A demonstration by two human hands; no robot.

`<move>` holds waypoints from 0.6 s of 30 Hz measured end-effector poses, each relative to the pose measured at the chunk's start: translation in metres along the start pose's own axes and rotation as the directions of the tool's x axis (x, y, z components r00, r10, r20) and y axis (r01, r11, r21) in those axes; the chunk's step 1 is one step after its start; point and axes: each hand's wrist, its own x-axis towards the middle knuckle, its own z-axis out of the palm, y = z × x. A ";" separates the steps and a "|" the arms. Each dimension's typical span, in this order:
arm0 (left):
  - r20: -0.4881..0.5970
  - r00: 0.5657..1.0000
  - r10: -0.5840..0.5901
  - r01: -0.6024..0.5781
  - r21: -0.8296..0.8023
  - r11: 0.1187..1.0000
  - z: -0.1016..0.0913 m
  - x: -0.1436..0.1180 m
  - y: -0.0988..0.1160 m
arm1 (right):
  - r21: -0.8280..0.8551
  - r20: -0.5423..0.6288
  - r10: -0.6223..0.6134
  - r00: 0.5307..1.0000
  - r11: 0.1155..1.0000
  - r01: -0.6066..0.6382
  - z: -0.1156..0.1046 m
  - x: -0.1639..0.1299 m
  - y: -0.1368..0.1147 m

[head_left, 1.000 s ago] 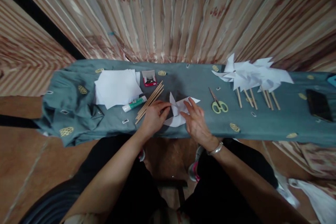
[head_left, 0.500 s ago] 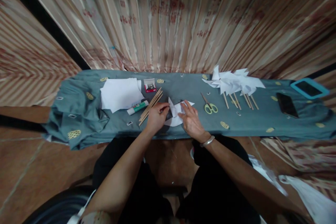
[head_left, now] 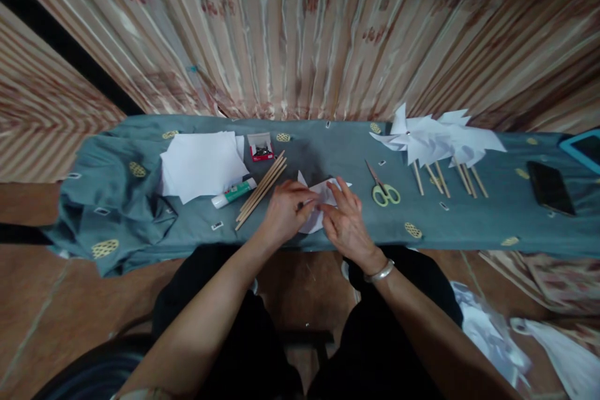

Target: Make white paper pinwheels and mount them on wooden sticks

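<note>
A white paper pinwheel point(head_left: 312, 224), cut and partly folded, lies on the cloth-covered table between my hands. My left hand point(head_left: 285, 211) is closed over its left side, fingertips pinching at the middle of the paper. From the other side my right hand point(head_left: 347, 222) grips the paper with its thumb and fingers, the fingertips close to those of my left. The fingers hide much of the pinwheel's centre. Just left of my left hand lie several wooden sticks point(head_left: 261, 190). Green-handled scissors point(head_left: 385, 192) rest to the right of my right hand.
A glue stick point(head_left: 234, 192) and a stack of white paper point(head_left: 201, 165) lie left, near a small red box of metal pieces point(head_left: 260, 147). Several pinwheels on sticks point(head_left: 435, 140) lie at the right, beside a dark phone point(head_left: 550, 187) and a blue-framed tablet point(head_left: 584, 149).
My left hand has moved inward over the paper, its fingertips now meeting those of my right hand. The left upright paper point is more covered. The camera view has shifted slightly.
</note>
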 end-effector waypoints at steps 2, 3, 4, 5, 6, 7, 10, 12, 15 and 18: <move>0.080 0.997 0.012 -0.020 0.096 0.995 0.002 0.001 0.002 | 0.000 -0.013 0.011 1.000 1.000 -0.011 0.001 0.000 0.000; 0.105 0.994 0.008 -0.023 0.140 0.990 0.002 0.002 0.003 | 0.000 -0.014 0.014 1.000 1.000 -0.014 0.002 0.000 0.000; 0.124 0.992 0.002 -0.024 0.176 0.984 0.002 0.002 0.004 | 0.001 -0.014 0.017 1.000 1.000 -0.017 0.002 0.000 0.001; 0.137 0.990 -0.003 -0.025 0.201 0.979 0.002 0.003 0.004 | 0.003 -0.013 0.018 1.000 1.000 -0.018 0.002 -0.001 0.001; 0.145 0.989 -0.006 -0.026 0.219 0.975 0.001 0.003 0.004 | 0.005 -0.009 0.018 1.000 1.000 -0.018 0.002 -0.001 0.001; 0.152 0.988 -0.007 -0.029 0.230 0.973 0.001 0.004 0.004 | 0.009 -0.004 0.018 1.000 1.000 -0.018 0.002 -0.001 0.001; 0.167 0.986 -0.003 -0.039 0.246 0.968 0.001 0.005 0.004 | 0.023 0.000 0.030 1.000 0.999 -0.030 0.001 -0.002 0.002; 0.180 0.984 -0.005 -0.041 0.253 0.966 0.002 0.005 0.005 | 0.029 -0.003 0.032 0.999 0.999 -0.032 0.001 -0.002 0.002; 0.190 0.982 -0.010 -0.041 0.265 0.963 0.003 0.006 0.005 | 0.024 -0.007 0.030 1.000 0.999 -0.029 0.002 -0.002 0.002; 0.189 0.982 -0.008 -0.043 0.267 0.963 0.004 0.006 0.005 | 0.007 -0.005 0.019 1.000 1.000 -0.019 0.002 -0.002 0.002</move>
